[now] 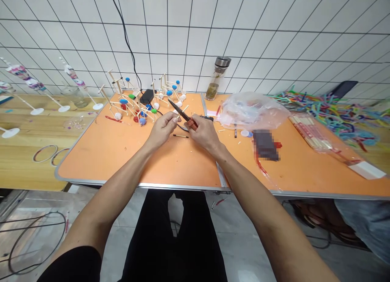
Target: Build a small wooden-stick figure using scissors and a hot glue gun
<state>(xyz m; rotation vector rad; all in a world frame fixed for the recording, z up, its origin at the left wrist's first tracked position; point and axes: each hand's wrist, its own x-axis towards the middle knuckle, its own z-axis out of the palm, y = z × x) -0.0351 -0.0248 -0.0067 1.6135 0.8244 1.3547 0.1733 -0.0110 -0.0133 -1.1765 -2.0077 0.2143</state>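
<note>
Over the orange table point(91, 152), your left hand point(161, 129) pinches a pale stick point(185, 108); your right hand point(205, 131) grips a dark blade point(176, 106) beside it (trimming, it seems), and the next stroke calls for steadiness.

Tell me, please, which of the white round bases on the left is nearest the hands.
The rightmost white base, close beside the orange table; the other white bases all lie farther left.

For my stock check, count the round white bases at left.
4. The near base sits at the left picture edge; then, in a row closer to the wall, the left base, middle base and right base. Others may be out of view.
</note>
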